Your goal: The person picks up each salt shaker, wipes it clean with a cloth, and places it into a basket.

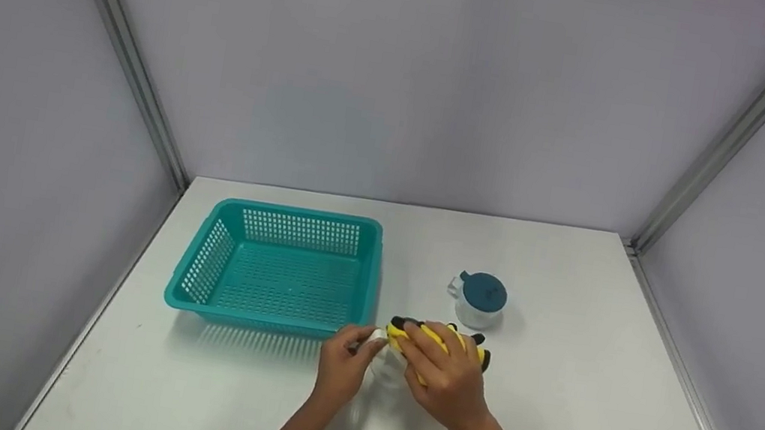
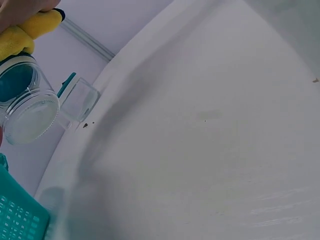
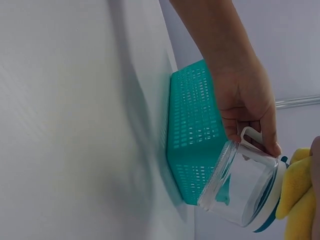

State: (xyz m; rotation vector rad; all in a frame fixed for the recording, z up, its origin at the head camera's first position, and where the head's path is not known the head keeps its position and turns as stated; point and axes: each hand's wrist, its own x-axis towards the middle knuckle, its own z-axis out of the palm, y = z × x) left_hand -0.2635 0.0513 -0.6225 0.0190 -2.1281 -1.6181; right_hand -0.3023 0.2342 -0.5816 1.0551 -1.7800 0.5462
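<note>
My left hand [image 1: 341, 367] pinches the white handle [image 3: 251, 136] of a clear jar [image 3: 245, 182] with a teal lid and a white rim. The jar is held tilted above the table, its clear base [image 2: 33, 120] showing in the left wrist view. My right hand [image 1: 450, 383] grips a yellow cloth [image 1: 436, 335] with black edges, its fingers bent over it. That cloth [image 3: 296, 192] lies against the lid side of the jar. Most of the jar is hidden by the hands in the head view.
A teal perforated basket [image 1: 286, 326] stands left of the hands. Beyond the right hand, a second clear jar [image 1: 478, 314] with a dark teal lid stands upright on the white table [image 1: 566, 303]. Grey walls [image 1: 373, 77] enclose the table's back and sides.
</note>
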